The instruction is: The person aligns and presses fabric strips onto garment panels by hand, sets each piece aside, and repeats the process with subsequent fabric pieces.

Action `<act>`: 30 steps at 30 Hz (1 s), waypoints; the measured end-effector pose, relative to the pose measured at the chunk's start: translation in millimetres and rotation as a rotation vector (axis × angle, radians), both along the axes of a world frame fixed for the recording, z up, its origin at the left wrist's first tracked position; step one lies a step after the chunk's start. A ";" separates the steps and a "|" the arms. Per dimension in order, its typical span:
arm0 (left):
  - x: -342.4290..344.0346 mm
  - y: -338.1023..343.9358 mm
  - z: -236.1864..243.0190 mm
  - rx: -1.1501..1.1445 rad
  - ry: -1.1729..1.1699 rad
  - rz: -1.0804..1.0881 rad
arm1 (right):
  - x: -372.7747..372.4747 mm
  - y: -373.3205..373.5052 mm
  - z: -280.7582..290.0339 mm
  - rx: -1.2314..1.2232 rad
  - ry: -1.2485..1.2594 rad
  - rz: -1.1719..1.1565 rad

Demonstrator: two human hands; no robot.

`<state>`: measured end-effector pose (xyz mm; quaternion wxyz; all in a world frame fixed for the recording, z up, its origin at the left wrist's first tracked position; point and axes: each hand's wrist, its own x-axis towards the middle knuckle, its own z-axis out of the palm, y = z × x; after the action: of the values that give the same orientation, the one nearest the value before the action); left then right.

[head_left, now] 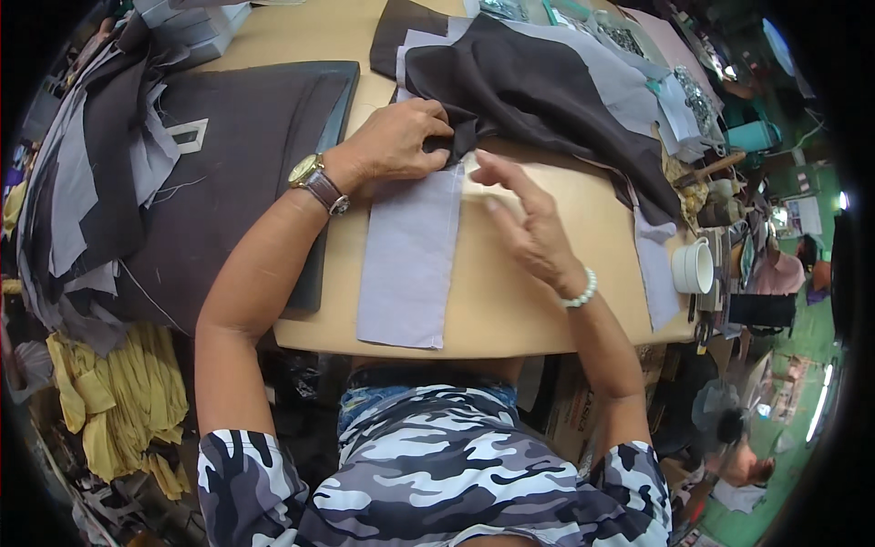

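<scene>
On table (pixel 510 310): left hand (pixel 396 141) fingers pinching dark fabric (pixel 538 91); right hand (pixel 529 223) fingers apart, over grey strip (pixel 410 255).

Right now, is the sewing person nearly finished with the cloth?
Not nearly. One flat grey fabric strip lies smoothed on the tan table. The left hand pinches the dark brown cloth piece; the right hand touches the strip. A heap of cut fabric waits.

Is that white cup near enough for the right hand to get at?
Probably yes. The right hand rests on the table, and the white cup stands near the table's right edge, with only a grey strip lying flat between them.
</scene>
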<state>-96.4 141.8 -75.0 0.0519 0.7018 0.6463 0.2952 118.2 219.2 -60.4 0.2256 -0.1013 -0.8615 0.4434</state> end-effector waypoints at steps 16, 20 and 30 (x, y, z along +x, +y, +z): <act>-2.4 1.2 -5.8 -0.013 -0.011 0.032 | -20.6 6.1 -19.7 0.232 -0.049 -0.088; -2.0 2.0 -6.5 -0.023 -0.016 0.041 | -22.0 8.5 -24.1 0.316 -0.061 -0.093; -4.8 3.7 -7.8 -0.020 0.012 0.018 | -23.8 11.3 -29.6 0.335 -0.100 -0.092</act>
<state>-101.2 145.5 -82.8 0.0525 0.6971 0.6558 0.2850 94.4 230.5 -90.0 0.2163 -0.1233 -0.9279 0.2776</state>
